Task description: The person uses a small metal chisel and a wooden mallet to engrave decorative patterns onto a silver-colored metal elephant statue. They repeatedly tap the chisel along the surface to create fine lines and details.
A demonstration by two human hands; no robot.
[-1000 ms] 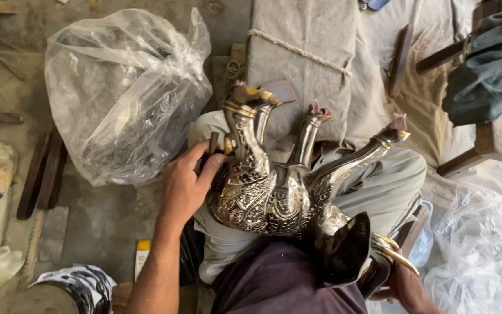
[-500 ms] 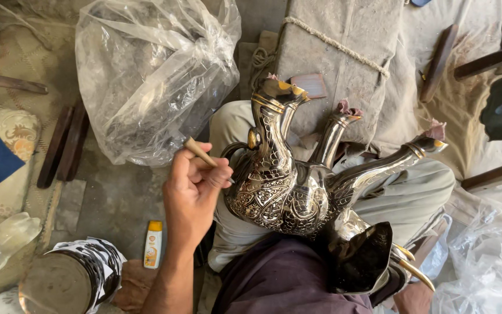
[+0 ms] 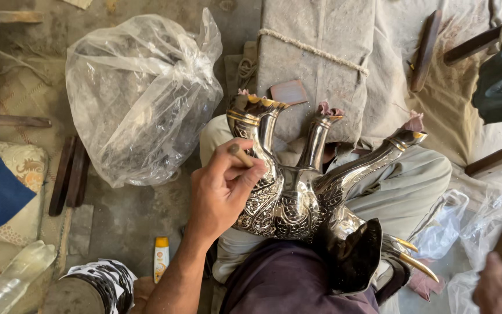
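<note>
The biggest thing here is the grey cloth-covered block (image 3: 321, 64) lying across the top of the floor, a rope tied round it. Beside it, to the left, sits a large clear plastic bag (image 3: 140, 99), crumpled and puffed up. Then comes the silver metal animal figure (image 3: 297, 197), turned upside down in the seated person's lap: its engraved body rests on the thighs and its legs stick up and away, each capped with a gold band at the hoof. Its dark head with gold points hangs down by the right knee.

At the left edge lies a blue and cream cushion (image 3: 4, 186), with a clear plastic bottle (image 3: 7, 279) below it. A round tin with a black and white wrapper (image 3: 97, 285) stands near the left elbow, and a small yellow tube (image 3: 161, 259) lies on the floor just beside it.

The left hand (image 3: 222, 192) is pressed against the side of the figure, fingers curled around a short brown stick (image 3: 240, 154). The right hand (image 3: 498, 288) shows only at the bottom right corner, well away from the left; whether it holds anything I cannot tell.
</note>
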